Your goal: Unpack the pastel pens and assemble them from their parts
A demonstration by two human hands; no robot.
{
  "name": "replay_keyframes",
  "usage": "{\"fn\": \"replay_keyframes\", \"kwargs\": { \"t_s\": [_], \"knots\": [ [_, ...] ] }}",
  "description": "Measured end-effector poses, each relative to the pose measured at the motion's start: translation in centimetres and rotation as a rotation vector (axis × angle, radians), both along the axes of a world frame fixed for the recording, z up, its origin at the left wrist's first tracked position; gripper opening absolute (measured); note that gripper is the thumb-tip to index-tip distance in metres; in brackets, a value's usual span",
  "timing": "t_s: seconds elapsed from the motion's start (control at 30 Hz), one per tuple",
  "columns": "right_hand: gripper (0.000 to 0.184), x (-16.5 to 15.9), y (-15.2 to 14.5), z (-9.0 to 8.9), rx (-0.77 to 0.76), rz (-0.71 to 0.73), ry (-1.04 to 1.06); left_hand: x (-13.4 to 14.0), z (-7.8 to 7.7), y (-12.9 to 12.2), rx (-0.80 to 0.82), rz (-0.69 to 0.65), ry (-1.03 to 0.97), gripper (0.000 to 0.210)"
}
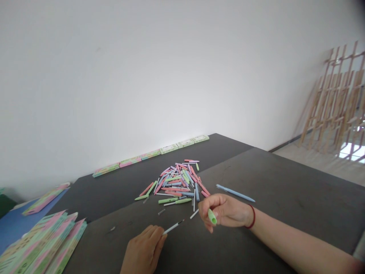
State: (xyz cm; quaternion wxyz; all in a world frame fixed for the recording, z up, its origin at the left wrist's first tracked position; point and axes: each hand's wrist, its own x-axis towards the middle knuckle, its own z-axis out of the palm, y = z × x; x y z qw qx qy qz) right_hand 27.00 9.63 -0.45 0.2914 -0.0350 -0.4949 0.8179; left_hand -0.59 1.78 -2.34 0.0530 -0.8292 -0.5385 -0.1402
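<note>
My left hand (146,247) is closed on a white pen refill (172,227), its dark tip with a reddish end pointing up and right. Between the fingers of my right hand (221,211) is a green pen barrel (212,217), its open hollow end facing me. A little beyond both hands lies a loose pile of pen parts (178,180) in pink, green, blue, purple and white. One white refill (194,214) rests beside my right fingers. Farther right, a blue pen (235,193) lies apart from the pile.
Several pastel boxes (169,148) line the table's back edge by the wall. More pastel boxes (48,243) are stacked at the lower left, and another box (45,198) lies on a blue surface (14,224). Wooden racks (336,99) stand at the far right beyond the dark table (288,186).
</note>
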Motion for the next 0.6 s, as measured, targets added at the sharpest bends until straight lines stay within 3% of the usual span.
{"fn": "replay_keyframes", "kwargs": {
  "t_s": [0.1, 0.17, 0.23, 0.3, 0.4, 0.53, 0.6],
  "knots": [
    [0.028, 0.0, 0.3, 0.0, 0.037, -0.01, -0.054, 0.1, 0.1, 0.0, -0.029, 0.017, 0.011, 0.033],
    [0.032, 0.1, 0.9, 0.0, 0.123, -0.057, -0.196, 0.2, 0.2, 0.2, -0.072, 0.056, 0.04, 0.034],
    [0.029, 0.1, 1.4, 0.1, 0.343, -0.204, -0.437, 0.3, 0.3, 0.4, -0.135, 0.112, 0.089, 0.032],
    [0.019, -0.1, 1.5, 0.2, 0.659, -0.416, -0.683, 0.4, 0.4, 0.7, -0.199, 0.189, 0.135, 0.027],
    [0.013, -0.7, 0.9, 0.4, 1.024, -0.666, -0.837, 0.5, 0.3, 0.9, -0.239, 0.295, 0.162, 0.021],
    [0.017, -2.3, -0.1, 0.7, 1.294, -0.75, -0.81, 0.6, 0.4, 1.0, -0.266, 0.299, 0.174, 0.021],
    [0.018, -2.9, -0.1, 1.0, 1.335, -0.735, -0.797, 0.7, 0.6, 1.1, -0.289, 0.277, 0.173, 0.021]
  ]
}}
